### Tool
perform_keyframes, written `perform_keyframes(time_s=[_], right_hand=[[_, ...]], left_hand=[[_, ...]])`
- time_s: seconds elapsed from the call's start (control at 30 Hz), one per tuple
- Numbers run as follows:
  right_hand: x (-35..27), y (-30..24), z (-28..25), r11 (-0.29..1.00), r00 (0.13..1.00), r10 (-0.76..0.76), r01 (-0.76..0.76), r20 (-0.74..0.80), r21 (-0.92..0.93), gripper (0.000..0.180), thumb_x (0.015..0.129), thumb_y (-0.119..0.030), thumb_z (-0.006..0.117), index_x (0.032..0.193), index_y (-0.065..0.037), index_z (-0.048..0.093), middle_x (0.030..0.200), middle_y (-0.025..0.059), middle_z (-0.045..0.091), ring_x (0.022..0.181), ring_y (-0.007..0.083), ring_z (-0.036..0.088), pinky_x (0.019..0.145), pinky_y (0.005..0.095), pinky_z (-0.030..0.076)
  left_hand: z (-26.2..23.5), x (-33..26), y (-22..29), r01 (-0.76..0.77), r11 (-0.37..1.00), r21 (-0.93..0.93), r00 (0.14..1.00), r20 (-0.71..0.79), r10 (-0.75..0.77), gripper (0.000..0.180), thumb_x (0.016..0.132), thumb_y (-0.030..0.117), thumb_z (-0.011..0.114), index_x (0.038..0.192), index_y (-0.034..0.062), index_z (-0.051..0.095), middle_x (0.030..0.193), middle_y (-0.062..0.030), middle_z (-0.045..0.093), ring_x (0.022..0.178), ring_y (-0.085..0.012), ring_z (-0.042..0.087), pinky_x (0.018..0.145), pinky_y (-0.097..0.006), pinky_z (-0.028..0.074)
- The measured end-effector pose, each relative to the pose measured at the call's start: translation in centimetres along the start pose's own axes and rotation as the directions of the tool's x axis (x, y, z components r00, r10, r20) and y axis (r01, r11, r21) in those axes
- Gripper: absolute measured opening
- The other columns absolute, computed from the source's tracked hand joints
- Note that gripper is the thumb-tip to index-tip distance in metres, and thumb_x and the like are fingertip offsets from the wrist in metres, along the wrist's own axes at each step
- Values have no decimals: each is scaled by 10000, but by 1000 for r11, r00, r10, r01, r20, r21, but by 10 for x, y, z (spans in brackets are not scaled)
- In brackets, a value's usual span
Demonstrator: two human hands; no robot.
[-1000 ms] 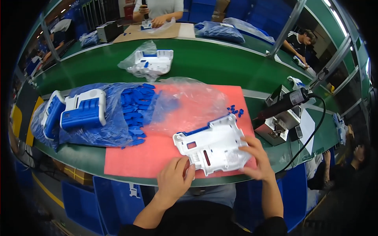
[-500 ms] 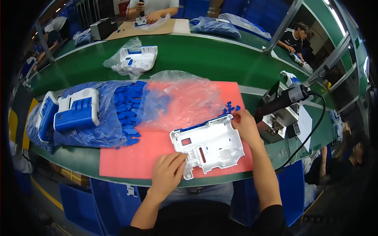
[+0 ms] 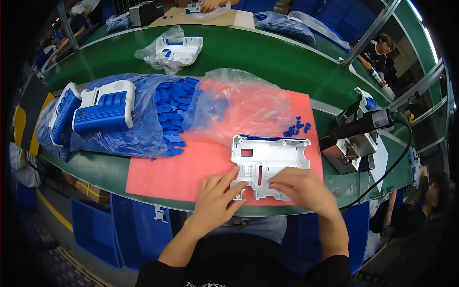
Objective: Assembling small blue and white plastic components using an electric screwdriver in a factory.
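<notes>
1 white shell (image 3: 279,155), blue along its far rim, lies hollow side up on the mat (image 3: 165,172). The left hand (image 3: 216,195), fingers spread, touches its left edge; the right hand (image 3: 306,190), fingertips bunched, covers its near right; any pinch is hidden.
</notes>
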State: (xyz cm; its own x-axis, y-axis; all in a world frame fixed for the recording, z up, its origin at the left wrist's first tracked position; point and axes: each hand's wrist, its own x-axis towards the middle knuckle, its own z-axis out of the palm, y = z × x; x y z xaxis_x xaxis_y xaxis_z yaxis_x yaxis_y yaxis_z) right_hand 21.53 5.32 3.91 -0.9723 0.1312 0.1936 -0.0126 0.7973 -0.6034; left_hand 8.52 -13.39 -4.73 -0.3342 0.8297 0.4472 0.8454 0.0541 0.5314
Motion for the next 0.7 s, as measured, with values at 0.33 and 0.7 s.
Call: perform_keyframes(time_s=[0.33,0.7], right_hand=[[17,19,33,990,989,142,-142,27,-25,101,745,-60,669,846,-50,674,842,82,574,713,259,601,629,336,498],[2,16,39,990,987,141,-142,-72,-8,162,727,-38,714,865,-21,630,817,81,569,653,192,580,580,291,470]], left_hand=[[-5,-2,4,61,998,-18,998,20,-61,353,776,309,654,1067,109,627,1250,-110,520,957,-227,482,767,-346,362],[-30,-13,-11,67,994,-84,997,43,-64,326,771,180,671,1076,79,622,1229,-115,530,1019,-264,493,807,-354,394]])
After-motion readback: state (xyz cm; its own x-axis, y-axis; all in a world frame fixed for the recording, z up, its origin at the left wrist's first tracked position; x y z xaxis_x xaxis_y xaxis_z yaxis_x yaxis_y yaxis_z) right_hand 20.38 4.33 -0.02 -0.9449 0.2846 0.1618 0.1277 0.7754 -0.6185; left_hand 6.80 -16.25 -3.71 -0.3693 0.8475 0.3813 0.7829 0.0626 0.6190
